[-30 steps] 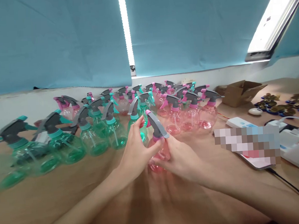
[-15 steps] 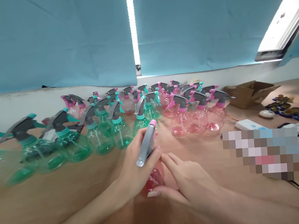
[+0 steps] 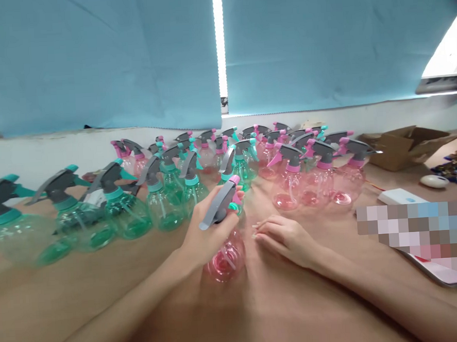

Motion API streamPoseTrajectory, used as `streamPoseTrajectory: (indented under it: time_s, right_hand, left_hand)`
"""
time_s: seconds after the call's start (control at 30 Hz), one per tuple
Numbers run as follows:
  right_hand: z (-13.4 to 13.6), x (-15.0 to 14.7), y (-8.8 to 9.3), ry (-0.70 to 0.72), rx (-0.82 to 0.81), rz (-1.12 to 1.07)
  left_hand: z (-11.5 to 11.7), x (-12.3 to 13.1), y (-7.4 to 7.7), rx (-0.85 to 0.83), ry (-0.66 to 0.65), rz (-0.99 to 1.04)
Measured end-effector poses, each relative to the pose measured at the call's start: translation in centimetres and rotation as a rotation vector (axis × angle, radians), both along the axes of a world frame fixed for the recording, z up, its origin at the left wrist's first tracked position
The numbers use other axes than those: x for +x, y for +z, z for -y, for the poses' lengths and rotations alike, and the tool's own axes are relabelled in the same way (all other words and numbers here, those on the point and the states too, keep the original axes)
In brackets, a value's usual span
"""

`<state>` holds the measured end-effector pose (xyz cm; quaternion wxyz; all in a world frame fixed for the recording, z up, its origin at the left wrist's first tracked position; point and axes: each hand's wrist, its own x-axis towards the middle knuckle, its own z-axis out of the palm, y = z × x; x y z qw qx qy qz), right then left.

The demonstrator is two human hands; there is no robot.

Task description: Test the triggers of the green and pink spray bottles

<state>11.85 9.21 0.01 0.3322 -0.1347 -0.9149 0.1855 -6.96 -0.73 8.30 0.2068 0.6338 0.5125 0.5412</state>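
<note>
A clear pink spray bottle (image 3: 225,261) with a grey and pink trigger head is held near the middle front of the table. My left hand (image 3: 206,230) is closed around its neck below the trigger head, and the bottle leans slightly. My right hand (image 3: 289,238) lies on the tabletop to the right of this bottle, apart from it. Its fingers are loosely bent with nothing visible in them; the thumb is hidden. Just beyond my left hand stands a green spray bottle (image 3: 194,190), one of a row of several with teal collars.
Pink spray bottles (image 3: 286,190) stand right of centre, with more of both colours behind them. A cardboard box (image 3: 399,147), a white mouse (image 3: 434,181), a white power strip (image 3: 402,196) and a blurred-out item lie to the right. Blue curtains (image 3: 98,60) hang behind.
My right hand has come off the pink spray bottle and moved right onto the table. My left hand still grips the bottle, now tilted a little differently. The view has turned left.
</note>
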Motion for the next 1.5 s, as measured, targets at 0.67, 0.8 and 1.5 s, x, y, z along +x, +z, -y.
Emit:
streamPoseTrajectory:
  time_s: [0.67, 0.8, 1.5]
  right_hand:
    - [0.1, 0.4, -1.4, 0.036, -0.143, 0.219]
    - [0.0, 0.5, -1.3, 0.036, -0.174, 0.222]
    - [0.0, 0.8, -1.5, 0.055, -0.150, 0.202]
  left_hand:
    - [-0.3, 0.0, -0.1, -0.017, -0.021, 0.006]
    - [-0.7, 0.5, -0.1, -0.024, -0.009, -0.032]
    - [-0.8, 1.2, 0.5, -0.094, -0.039, -0.023]
